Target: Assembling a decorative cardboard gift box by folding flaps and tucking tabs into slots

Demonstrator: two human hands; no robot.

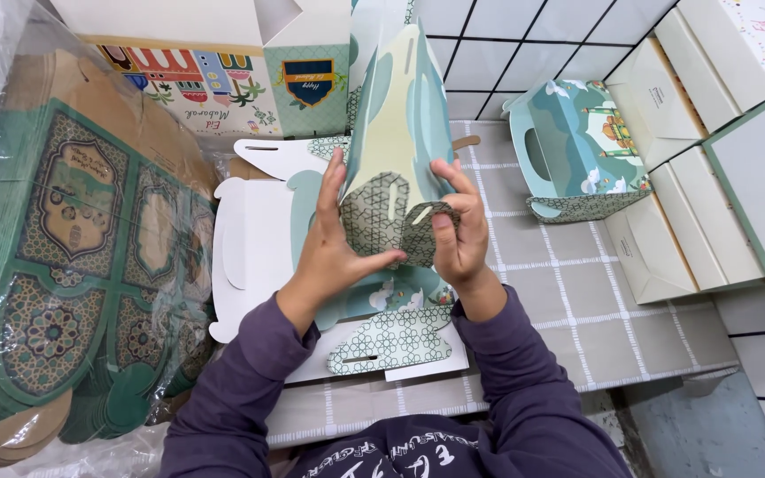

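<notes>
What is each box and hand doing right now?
left hand: pressing a flap of the half-folded box.
right hand: bending another flap.
half-folded box: upright, bottom flaps open.
finished box: assembled, lying on its side.
flat cutouts: unfolded, stacked.
wrapped stack: flat, in plastic.

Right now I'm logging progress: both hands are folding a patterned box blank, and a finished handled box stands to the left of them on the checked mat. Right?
Not quite. The head view shows the finished handled box standing right of the hands, not left. Both the left hand and right hand do grip the patterned box blank over the checked mat.
</notes>
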